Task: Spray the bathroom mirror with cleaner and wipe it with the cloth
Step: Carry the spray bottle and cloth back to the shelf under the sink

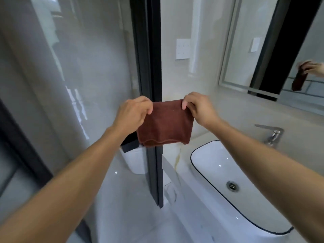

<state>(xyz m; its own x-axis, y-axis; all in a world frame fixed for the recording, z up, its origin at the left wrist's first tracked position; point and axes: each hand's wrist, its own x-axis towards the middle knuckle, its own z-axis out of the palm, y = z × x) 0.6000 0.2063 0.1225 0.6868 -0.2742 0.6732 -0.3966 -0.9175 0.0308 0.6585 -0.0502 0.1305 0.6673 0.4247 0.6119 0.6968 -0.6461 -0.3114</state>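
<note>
Cloth (165, 122) in dark red-brown hangs folded in the air between both hands, in front of the black door frame (154, 67) and well apart from the mirror (245, 55) at upper right. The left hand (131, 115) pinches its top left corner, fingers (149, 109) curled over the edge; the right hand (199, 109) pinches the top right corner the same way. No spray bottle shows anywhere in view. The step looks like readying the cloth: fold it once more into a flat pad that fills one palm, keeping the hemmed edges tucked in so they don't streak the glass. Then turn right toward the mirror above the sink (206, 148) and tap (271, 135).
</note>
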